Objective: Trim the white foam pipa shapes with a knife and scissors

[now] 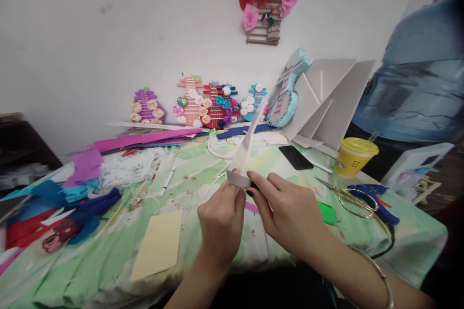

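Note:
My left hand (222, 217) is closed around the lower end of a long, narrow white board piece (245, 147), which points up and away from me. Across its near end lies a short greyish-white strip (237, 179). My right hand (290, 210) pinches the right end of that strip between thumb and fingers. Both hands are close together above the table's middle. The left fingertips are partly hidden behind the strip, and whether it is joined to the long piece I cannot tell.
Gold-handled scissors (357, 202), a blue glue gun (377, 198), a green object (327, 213) and a yellow cup (355, 157) are on the right. A black phone (296, 157) lies beyond my hands. Yellow paper (158, 244), a white pen (167, 181) and colourful scraps (50, 212) lie left.

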`<state>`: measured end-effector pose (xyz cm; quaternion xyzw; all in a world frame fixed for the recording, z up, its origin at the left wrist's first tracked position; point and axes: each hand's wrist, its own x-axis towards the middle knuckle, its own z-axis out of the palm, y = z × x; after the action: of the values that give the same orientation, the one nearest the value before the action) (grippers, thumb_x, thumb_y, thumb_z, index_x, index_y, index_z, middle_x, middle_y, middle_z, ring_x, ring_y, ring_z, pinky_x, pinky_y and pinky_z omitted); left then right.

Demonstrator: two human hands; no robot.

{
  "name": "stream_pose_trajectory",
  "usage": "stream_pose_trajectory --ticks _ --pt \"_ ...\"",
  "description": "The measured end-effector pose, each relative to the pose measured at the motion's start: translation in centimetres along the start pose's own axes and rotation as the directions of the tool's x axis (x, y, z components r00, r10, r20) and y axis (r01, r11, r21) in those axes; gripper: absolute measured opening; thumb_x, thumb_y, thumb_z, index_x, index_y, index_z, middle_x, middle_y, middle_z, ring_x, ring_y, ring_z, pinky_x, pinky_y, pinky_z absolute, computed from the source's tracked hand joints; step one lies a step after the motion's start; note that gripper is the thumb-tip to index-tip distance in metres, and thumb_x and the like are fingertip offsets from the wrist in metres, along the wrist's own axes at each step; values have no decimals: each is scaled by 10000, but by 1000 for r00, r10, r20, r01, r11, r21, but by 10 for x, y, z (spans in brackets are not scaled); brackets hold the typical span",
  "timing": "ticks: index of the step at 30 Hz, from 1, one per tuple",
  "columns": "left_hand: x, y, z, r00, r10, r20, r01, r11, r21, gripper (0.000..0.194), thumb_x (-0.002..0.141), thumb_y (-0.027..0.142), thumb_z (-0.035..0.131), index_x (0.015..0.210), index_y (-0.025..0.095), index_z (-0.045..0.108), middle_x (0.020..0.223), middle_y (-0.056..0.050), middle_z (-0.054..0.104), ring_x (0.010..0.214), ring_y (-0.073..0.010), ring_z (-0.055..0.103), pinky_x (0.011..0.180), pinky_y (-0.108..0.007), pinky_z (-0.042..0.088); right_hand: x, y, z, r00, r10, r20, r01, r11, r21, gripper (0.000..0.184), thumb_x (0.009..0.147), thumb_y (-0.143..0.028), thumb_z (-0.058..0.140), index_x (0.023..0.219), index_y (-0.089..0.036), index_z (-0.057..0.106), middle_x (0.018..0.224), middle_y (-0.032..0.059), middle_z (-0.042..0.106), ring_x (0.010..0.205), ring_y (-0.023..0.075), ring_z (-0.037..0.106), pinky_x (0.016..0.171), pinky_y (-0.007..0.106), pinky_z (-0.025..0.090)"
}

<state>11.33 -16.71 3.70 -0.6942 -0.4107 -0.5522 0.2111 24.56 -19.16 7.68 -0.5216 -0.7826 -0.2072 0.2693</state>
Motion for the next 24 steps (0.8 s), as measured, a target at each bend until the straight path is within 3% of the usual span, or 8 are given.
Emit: stream_pose_trajectory --ticks 7,15,21,24 --pt "-3 3 1 999 48 14 -47 998 -41 166 836 149 519 968 107 609 837 -78 699 717 -158 653 616 -220 445 -1 -3 -3 1000 17 -9 -17 1000 2 335 930 -374 301 1070 -224 566 717 13 568 564 136 515 487 280 183" --pt "-4 -1 0 1000 21 -15 -21 1000 18 191 830 151 532 999 104 608 788 -81 700 717 -162 659 655 -220 468 -2 -2 1 999 4 -35 -4 1000 -1 352 930 -379 320 1168 -219 524 759 20 590 584 135 537 486 279 203" --pt "-7 2 1 998 52 -27 -51 998 25 161 842 166 518 966 115 606 800 -88 705 716 -166 664 650 -224 484 1 -8 -1 1000 7 -22 -7 1000 5 328 929 -363 319 1019 -204 591 711 19 572 567 133 524 478 285 203" --pt "-7 -2 0 999 28 -39 -27 999 37 196 835 162 525 1009 116 602 804 -88 706 764 -177 670 682 -232 497 1 -6 -1 999 -3 -39 3 1000 4 334 927 -365 334 1095 -198 569 740 24 591 574 131 534 479 281 219"
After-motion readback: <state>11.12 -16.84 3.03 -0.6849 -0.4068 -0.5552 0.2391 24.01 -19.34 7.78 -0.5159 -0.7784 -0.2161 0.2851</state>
